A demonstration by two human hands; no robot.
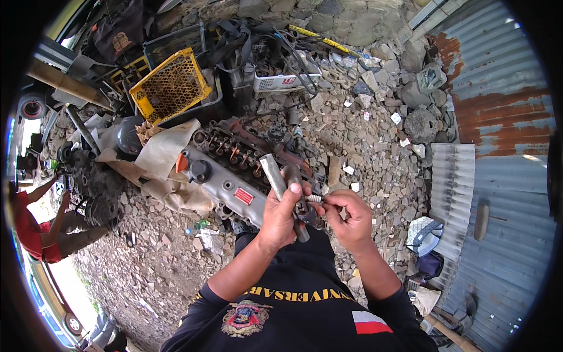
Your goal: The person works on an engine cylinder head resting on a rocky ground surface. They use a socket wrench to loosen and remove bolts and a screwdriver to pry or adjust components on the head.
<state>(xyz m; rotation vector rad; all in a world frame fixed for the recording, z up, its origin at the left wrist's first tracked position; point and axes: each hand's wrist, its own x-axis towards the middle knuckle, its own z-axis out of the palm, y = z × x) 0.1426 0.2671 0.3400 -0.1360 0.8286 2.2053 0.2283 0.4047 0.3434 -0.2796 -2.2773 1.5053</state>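
Note:
My left hand (280, 216) is closed around a flat grey metal bar (271, 171) and a dark, curved metal piece (292, 178) beside it. From the right of this metalwork sticks a threaded bolt (314, 199). The fingers of my right hand (350, 222) pinch the bolt's outer end. How the bar, curved piece and bolt join is hidden by my fingers. Just beyond my hands lies a silver engine valve cover (227, 186) with a black cap and a red label. Behind it rests a cylinder head (237, 151) with exposed rockers and springs.
Crumpled tan sheeting (161, 158) lies left of the cover. A yellow crate (171, 85) and a white basket (281, 82) with parts stand at the back. Rubble (328, 126) covers the ground. Corrugated metal (504, 223) bounds the right. At far left, a person in red (38, 232) handles machinery.

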